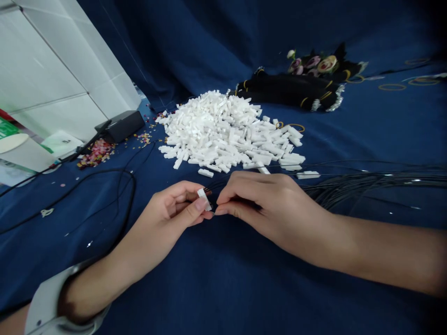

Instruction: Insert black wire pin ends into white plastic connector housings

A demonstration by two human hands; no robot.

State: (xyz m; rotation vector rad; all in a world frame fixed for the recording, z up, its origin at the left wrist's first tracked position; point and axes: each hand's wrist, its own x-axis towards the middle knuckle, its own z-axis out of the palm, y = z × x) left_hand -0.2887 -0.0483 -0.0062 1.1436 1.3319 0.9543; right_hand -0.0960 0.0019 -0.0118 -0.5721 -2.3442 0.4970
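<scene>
My left hand (174, 209) pinches a small white plastic connector (204, 198) between thumb and fingers. My right hand (260, 204) is closed in a pinch on thin black wires (349, 186) right beside the connector, fingertips nearly touching the left thumb. The wires fan out to the right across the blue cloth. A large heap of identical white connectors (230, 130) lies just beyond both hands.
Bundles of black wires tied with yellow bands (289, 90) and artificial flowers (314, 63) lie at the back. A black adapter box (122, 125), black cables (104, 186) and coloured bits (96, 153) sit left. A white wall (63, 74) stands at the far left.
</scene>
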